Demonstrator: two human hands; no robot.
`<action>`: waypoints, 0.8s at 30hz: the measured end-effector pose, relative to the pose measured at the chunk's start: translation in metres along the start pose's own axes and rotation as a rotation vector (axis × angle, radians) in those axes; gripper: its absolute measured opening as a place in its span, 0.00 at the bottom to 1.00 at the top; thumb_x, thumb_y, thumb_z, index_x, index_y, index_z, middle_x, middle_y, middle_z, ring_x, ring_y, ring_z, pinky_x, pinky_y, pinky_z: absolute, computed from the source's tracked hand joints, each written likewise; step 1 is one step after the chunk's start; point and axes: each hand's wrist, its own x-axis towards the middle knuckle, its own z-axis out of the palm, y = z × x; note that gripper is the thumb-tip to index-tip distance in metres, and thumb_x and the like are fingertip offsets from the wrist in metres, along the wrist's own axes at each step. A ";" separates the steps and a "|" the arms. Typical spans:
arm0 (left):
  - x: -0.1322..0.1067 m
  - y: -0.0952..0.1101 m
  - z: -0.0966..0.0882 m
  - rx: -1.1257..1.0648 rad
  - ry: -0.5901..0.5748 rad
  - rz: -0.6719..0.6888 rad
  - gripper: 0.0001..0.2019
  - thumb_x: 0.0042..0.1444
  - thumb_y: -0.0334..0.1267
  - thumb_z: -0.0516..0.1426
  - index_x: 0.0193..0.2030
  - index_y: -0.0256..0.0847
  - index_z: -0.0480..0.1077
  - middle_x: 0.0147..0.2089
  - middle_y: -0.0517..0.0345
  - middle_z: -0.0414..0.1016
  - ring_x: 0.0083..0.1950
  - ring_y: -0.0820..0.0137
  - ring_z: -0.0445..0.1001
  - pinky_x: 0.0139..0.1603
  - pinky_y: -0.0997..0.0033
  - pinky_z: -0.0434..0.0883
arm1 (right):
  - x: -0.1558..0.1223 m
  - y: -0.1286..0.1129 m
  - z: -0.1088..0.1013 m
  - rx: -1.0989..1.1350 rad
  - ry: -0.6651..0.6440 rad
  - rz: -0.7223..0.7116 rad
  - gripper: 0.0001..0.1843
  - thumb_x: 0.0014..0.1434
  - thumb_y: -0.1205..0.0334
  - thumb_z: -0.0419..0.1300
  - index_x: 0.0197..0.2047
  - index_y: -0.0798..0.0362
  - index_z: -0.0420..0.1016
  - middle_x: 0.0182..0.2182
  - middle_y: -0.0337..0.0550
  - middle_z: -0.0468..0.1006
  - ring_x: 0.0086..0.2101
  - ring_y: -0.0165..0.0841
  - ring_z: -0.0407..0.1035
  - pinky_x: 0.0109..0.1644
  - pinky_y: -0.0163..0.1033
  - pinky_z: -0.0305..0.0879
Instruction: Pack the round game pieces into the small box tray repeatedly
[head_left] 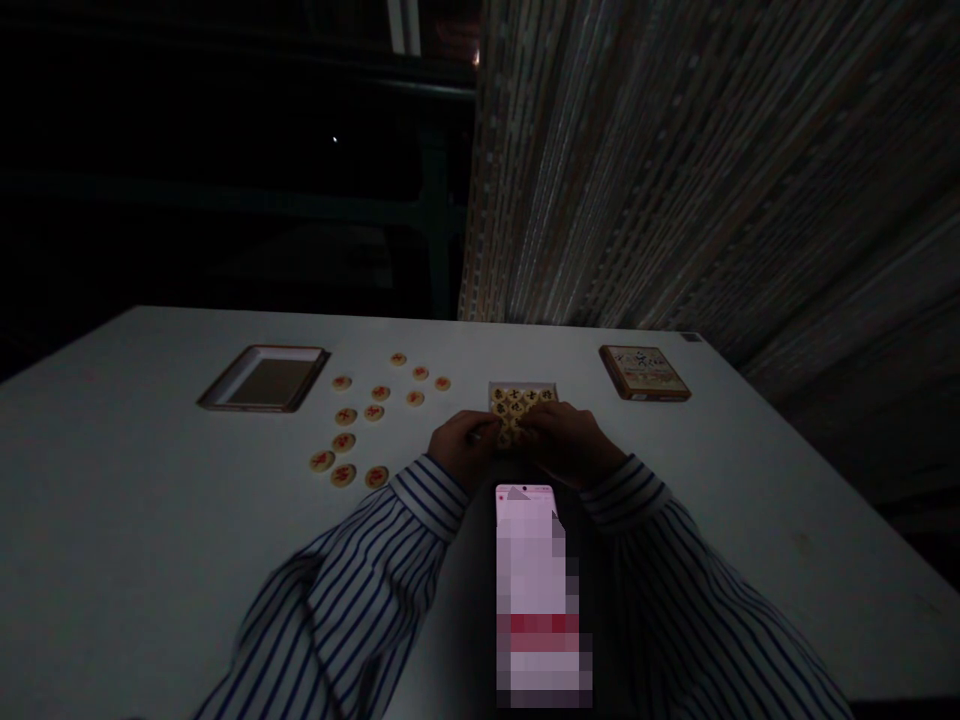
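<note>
Both hands meet over a small clear tray (pixel 523 386) of round xiangqi pieces (pixel 514 396) with dark characters, packed in rows. My left hand (pixel 466 442) is closed at the tray's left side, its thumb and fingers drawn together near the front pieces. From the right, my right hand (pixel 576 442) reaches over the tray with bent fingers touching the pieces, covering the tray's front right part. What either hand pinches is hidden in the dim light. Left of the tray, several loose xiangqi pieces (pixel 381 393) with red characters lie scattered flat on the white table (pixel 420 540).
An open, shallow box half (pixel 264 378) lies at the table's far left. A printed box lid (pixel 645 373) rests at the far right. A lit phone (pixel 531 570), its screen blurred out, is between my forearms. A striped curtain (pixel 600 170) hangs behind the table.
</note>
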 end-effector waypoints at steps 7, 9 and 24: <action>0.000 -0.001 0.001 -0.013 0.001 -0.007 0.08 0.50 0.36 0.54 0.34 0.38 0.72 0.33 0.54 0.75 0.33 0.72 0.72 0.35 0.70 0.71 | 0.000 0.000 0.002 -0.024 -0.019 -0.009 0.14 0.55 0.54 0.52 0.42 0.47 0.72 0.42 0.43 0.72 0.41 0.34 0.63 0.36 0.37 0.56; 0.000 -0.001 0.001 -0.019 0.008 -0.003 0.08 0.50 0.36 0.53 0.34 0.37 0.72 0.33 0.54 0.75 0.33 0.72 0.72 0.35 0.70 0.71 | 0.000 -0.001 0.002 -0.027 -0.004 -0.008 0.13 0.55 0.54 0.52 0.41 0.47 0.72 0.42 0.43 0.72 0.41 0.33 0.63 0.37 0.37 0.56; 0.000 0.000 0.001 0.000 0.006 0.008 0.06 0.50 0.35 0.54 0.33 0.39 0.72 0.32 0.56 0.74 0.33 0.72 0.72 0.35 0.71 0.71 | 0.000 0.001 0.003 -0.011 -0.001 -0.009 0.14 0.55 0.54 0.52 0.42 0.46 0.71 0.42 0.43 0.72 0.42 0.34 0.63 0.39 0.39 0.57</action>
